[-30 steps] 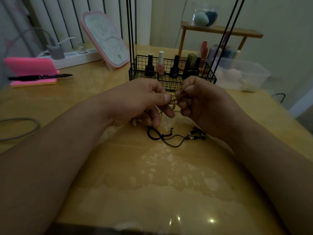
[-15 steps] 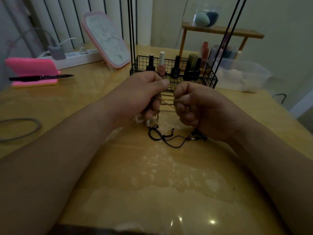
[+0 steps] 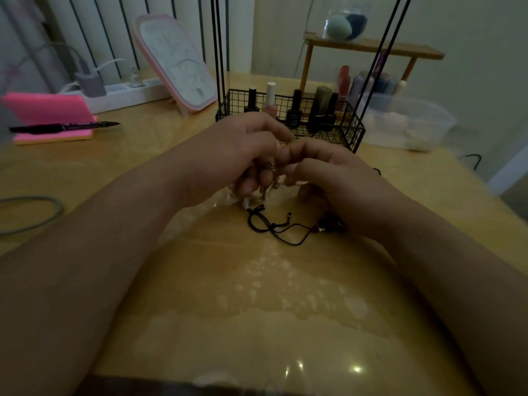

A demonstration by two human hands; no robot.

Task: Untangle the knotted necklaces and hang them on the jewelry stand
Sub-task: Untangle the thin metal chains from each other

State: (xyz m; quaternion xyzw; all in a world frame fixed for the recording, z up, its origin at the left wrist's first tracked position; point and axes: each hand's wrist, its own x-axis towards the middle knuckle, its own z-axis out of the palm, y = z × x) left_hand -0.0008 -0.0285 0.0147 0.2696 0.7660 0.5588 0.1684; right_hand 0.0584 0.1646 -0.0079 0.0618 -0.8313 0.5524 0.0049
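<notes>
Head view | left hand + right hand fingers both curled, pinching chain | black cord necklace lying on surface

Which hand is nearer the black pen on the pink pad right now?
Left. The left hand lies to the right of the pen, apart from it. The right hand is farther right, beyond the left. Both pinch the chain necklace.
</notes>
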